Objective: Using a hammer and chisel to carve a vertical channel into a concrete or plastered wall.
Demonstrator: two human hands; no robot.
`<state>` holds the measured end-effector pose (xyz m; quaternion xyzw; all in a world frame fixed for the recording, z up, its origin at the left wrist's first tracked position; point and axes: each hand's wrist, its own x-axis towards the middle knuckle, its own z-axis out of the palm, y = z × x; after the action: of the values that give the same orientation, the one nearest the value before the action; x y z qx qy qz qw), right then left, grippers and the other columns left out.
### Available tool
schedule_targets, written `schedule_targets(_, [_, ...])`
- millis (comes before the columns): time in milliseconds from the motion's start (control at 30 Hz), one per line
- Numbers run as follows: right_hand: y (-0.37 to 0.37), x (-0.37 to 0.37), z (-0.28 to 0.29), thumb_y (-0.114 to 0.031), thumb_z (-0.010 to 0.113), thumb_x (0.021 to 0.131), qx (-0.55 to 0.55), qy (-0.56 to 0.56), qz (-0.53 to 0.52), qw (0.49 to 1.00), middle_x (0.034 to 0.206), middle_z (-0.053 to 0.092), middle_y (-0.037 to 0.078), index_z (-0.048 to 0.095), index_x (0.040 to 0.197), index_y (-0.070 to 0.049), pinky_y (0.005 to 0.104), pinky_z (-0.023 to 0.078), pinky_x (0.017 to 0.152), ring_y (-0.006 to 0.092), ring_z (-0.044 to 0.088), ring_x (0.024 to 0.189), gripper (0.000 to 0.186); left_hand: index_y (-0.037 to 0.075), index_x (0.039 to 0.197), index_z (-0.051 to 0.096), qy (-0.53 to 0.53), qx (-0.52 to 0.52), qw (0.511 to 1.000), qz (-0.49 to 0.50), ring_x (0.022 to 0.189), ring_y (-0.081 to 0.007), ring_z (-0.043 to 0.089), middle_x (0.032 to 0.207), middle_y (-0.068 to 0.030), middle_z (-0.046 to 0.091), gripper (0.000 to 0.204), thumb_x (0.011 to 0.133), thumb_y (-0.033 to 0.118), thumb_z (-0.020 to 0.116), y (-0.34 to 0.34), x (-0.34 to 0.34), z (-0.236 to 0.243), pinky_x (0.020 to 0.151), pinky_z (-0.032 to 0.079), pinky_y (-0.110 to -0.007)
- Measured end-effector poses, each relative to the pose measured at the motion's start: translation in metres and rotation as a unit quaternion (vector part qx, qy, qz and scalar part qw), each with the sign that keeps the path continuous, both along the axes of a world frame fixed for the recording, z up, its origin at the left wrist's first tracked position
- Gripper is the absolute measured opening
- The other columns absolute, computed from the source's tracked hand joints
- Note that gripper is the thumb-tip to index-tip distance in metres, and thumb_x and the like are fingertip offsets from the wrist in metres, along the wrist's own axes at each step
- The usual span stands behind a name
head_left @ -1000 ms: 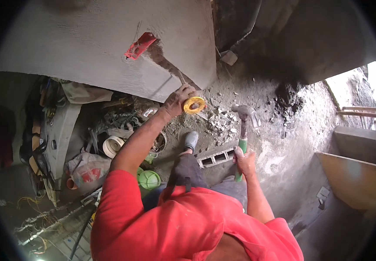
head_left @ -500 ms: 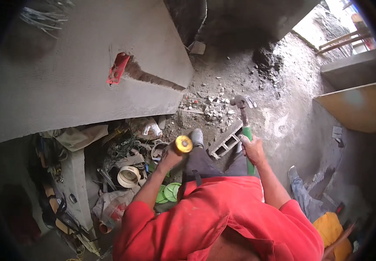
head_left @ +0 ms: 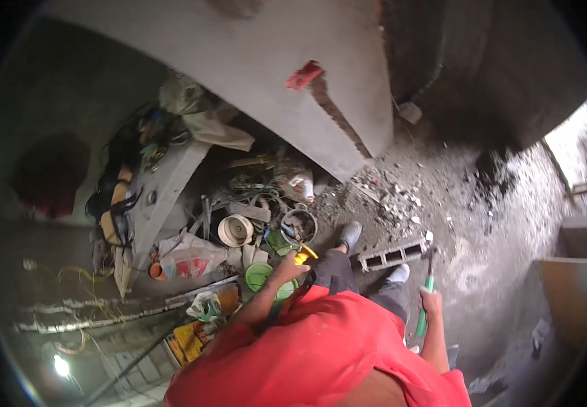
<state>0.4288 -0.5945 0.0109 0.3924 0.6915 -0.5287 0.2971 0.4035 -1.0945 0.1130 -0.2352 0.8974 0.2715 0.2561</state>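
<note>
Pausing between blows at the chased wall channel (head_left: pixel 337 122): left hand (head_left: pixel 292 266) clasping yellow-capped chisel (head_left: pixel 303 255), right hand (head_left: pixel 431 303) gripping green-handled hammer (head_left: pixel 425 298), both well below it; probably raising, re-seating next.

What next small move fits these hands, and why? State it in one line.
Probably lift the left hand, which holds a yellow-capped tool low over the clutter pile, up to the chased groove below the red box; the right hand already grips the green-handled hammer.
</note>
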Motion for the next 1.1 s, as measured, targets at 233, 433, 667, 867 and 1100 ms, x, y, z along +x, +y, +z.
schedule_targets(233, [0.040, 0.078, -0.059, -0.023, 0.077, 0.077, 0.081, -0.202, 0.225, 0.950, 0.061, 0.061, 0.011, 0.064, 0.065, -0.002, 0.0385, 0.044, 0.045, 0.0207, 0.059, 0.050, 0.028, -0.005, 0.119, 0.058, -0.027, 0.059, 0.998, -0.020, 0.108, -0.0395, 0.065, 0.114, -0.0269, 0.067, 0.069, 0.070, 0.036, 0.083, -0.008, -0.004, -0.001, 0.090, 0.052, -0.043])
schedule_targets(433, [0.072, 0.199, -0.074, -0.026, 0.079, 0.077, -0.209, -0.143, 0.043, 0.966, 0.066, 0.062, 0.007, 0.068, 0.070, -0.004, 0.0401, 0.045, 0.055, 0.0180, 0.055, 0.059, 0.026, -0.004, 0.113, 0.060, -0.003, 0.062, 0.998, 0.008, 0.096, -0.0356, 0.068, 0.102, -0.0219, 0.069, 0.064, 0.071, 0.037, 0.084, -0.072, -0.029, -0.013, 0.082, 0.052, -0.045])
schedule_targets(667, [-0.002, 0.167, -0.014, -0.025, 0.078, 0.077, 0.071, -0.148, 0.243, 0.956, 0.067, 0.061, 0.006, 0.067, 0.070, -0.003, 0.0388, 0.044, 0.054, 0.0179, 0.055, 0.058, 0.025, -0.003, 0.116, 0.060, 0.097, 0.132, 0.976, 0.144, 0.086, -0.0265, 0.064, 0.098, -0.0152, 0.067, 0.064, 0.071, 0.035, 0.084, -0.178, -0.010, -0.006, 0.077, 0.051, -0.039])
schedule_targets(867, [-0.094, 0.079, 0.008, -0.022, 0.079, 0.078, 0.081, -0.173, 0.031, 0.981, 0.061, 0.059, 0.006, 0.064, 0.068, -0.005, 0.0390, 0.045, 0.049, 0.0185, 0.057, 0.051, 0.024, 0.000, 0.116, 0.057, 0.289, -0.019, 0.952, 0.097, 0.087, -0.0344, 0.066, 0.094, -0.0227, 0.067, 0.053, 0.083, 0.039, 0.073, -0.234, -0.072, 0.112, 0.075, 0.050, -0.044])
schedule_targets(1100, [-0.086, 0.024, 0.011, -0.018, 0.081, 0.077, 0.114, -0.179, 0.131, 0.969, 0.059, 0.057, 0.006, 0.062, 0.067, -0.003, 0.0358, 0.043, 0.042, 0.0173, 0.054, 0.046, 0.026, 0.005, 0.129, 0.057, 0.335, -0.212, 0.917, 0.033, 0.102, -0.0436, 0.064, 0.107, -0.0249, 0.068, 0.050, 0.090, 0.035, 0.067, -0.360, -0.164, 0.223, 0.084, 0.051, -0.050])
